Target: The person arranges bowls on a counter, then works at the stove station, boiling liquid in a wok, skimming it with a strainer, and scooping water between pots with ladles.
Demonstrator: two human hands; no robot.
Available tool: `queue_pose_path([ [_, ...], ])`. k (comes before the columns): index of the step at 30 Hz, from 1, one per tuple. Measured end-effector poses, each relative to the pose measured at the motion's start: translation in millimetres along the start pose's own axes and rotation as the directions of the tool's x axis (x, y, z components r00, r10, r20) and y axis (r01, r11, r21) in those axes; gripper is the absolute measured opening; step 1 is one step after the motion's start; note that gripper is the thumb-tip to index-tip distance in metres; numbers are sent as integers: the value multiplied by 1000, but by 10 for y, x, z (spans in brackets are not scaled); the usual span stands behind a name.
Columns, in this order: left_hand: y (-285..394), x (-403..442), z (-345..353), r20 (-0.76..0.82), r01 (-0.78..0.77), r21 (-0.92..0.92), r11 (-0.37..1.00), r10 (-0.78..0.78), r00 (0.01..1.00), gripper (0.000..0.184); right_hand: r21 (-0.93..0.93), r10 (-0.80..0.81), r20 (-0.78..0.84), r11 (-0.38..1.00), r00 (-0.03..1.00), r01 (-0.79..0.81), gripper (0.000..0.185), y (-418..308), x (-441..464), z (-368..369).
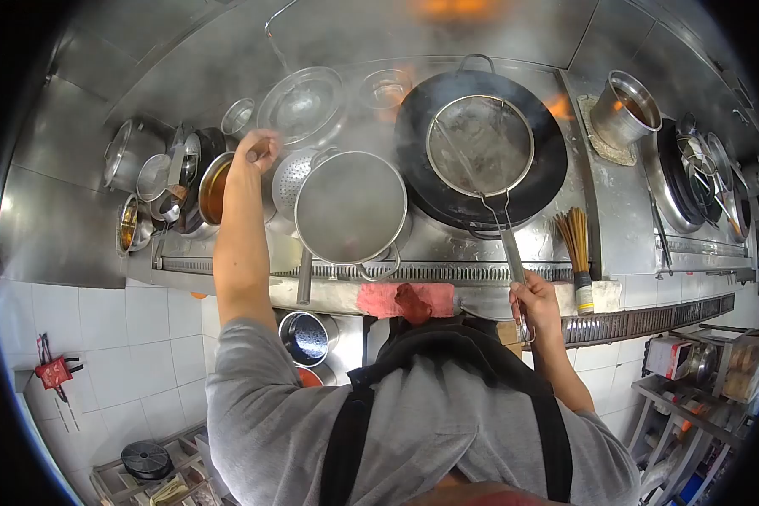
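Note:
My right hand (535, 297) is closed round the long metal handle of a round mesh strainer (481, 97). The strainer's bowl sits over a black wok (548, 169), its rim inside the wok's; steam blurs what is in it. My left hand (260, 150) is stretched forward, its fingers wrapped round a short brown handle, whose other end I cannot make out. Close to that hand are a perforated metal ladle (288, 183) and a wide metal basin (270, 108). Between my arms stands a large steaming pot (350, 207) of cloudy liquid.
A bamboo brush (573, 240) stands at the stove's front edge, right of the wok. Further right is a metal pot (624, 108) of brown liquid. Stacked pots and bowls (129, 156) fill the left side. A red cloth (388, 300) lies along the front ledge.

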State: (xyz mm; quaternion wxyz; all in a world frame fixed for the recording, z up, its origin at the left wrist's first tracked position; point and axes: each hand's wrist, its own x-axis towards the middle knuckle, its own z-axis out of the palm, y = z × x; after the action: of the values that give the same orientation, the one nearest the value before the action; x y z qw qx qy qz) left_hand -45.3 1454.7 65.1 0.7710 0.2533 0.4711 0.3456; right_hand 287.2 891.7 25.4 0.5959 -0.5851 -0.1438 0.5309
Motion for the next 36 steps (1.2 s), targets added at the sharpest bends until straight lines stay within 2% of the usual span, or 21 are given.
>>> queue_pose_path([
  [2,-23,-216,102,51,-15,7,1000,14,999,9,0,2,6,1000,1000,-2,17,-9,31,-3],
  [4,-7,-475,237,101,-34,13,999,32,994,10,-38,24,-9,999,1000,-24,26,-24,71,-7],
  [7,36,-890,454,79,47,41,998,-51,996,9,-36,-12,30,999,999,13,15,19,176,-50],
  [9,10,-1116,531,164,68,98,993,-83,983,9,-36,-8,34,999,999,9,14,-3,225,-38],
  [11,-12,-1374,659,143,66,117,991,-83,986,7,-32,17,50,999,999,-16,12,-76,247,-5],
  [13,-44,-1575,745,216,107,193,975,-149,965,12,-29,21,69,999,997,-19,11,-72,313,-22],
  [15,-90,-1759,860,238,166,199,966,-212,948,9,-28,33,86,999,996,-31,10,-44,361,-45],
  [17,-107,-1843,871,226,176,365,914,-271,936,19,-14,13,106,1000,994,-11,10,-18,403,-41],
  [18,-145,-1888,891,222,179,366,913,-273,936,19,-8,19,109,1000,994,-18,9,-34,407,-31],
  [20,-283,-2191,1176,201,65,526,848,-198,959,22,-7,29,109,1000,994,-29,9,-30,403,-16],
  [21,-334,-2179,1146,199,68,524,849,-200,959,22,-7,35,107,999,994,-34,9,-31,397,-11],
  [24,-510,-2223,1194,227,-88,625,776,-72,971,51,-12,37,111,999,993,-36,15,-57,347,2],
  [25,-543,-2245,1223,226,-84,624,777,-77,971,51,-13,41,107,999,993,-40,15,-41,327,-12],
  [27,-582,-2256,1243,272,-156,769,620,-96,958,61,25,50,90,998,995,-53,13,-9,300,-45],
  [28,-607,-2245,1221,237,-176,831,528,-49,970,64,22,50,89,998,995,-53,13,-14,279,-53],
  [29,-612,-2240,1210,238,-177,829,530,-49,970,64,29,51,75,998,996,-53,12,-25,250,-56],
  [31,-599,-2227,1191,249,-264,933,243,88,964,60,36,49,62,998,997,-51,10,-46,193,-53],
  [32,-581,-2124,1095,251,-265,933,244,90,964,60,33,60,55,998,997,-62,10,-60,165,-49],
  [34,-495,-1767,801,447,-407,894,-185,393,804,57,25,70,55,997,996,-71,11,-68,121,-32],
  [35,-433,-1668,778,443,-404,896,-181,398,804,57,25,84,47,996,995,-85,12,-63,94,-27],
  [36,-370,-1557,771,415,-323,906,-273,432,801,57,24,99,38,995,994,-100,13,-66,70,-24],
])
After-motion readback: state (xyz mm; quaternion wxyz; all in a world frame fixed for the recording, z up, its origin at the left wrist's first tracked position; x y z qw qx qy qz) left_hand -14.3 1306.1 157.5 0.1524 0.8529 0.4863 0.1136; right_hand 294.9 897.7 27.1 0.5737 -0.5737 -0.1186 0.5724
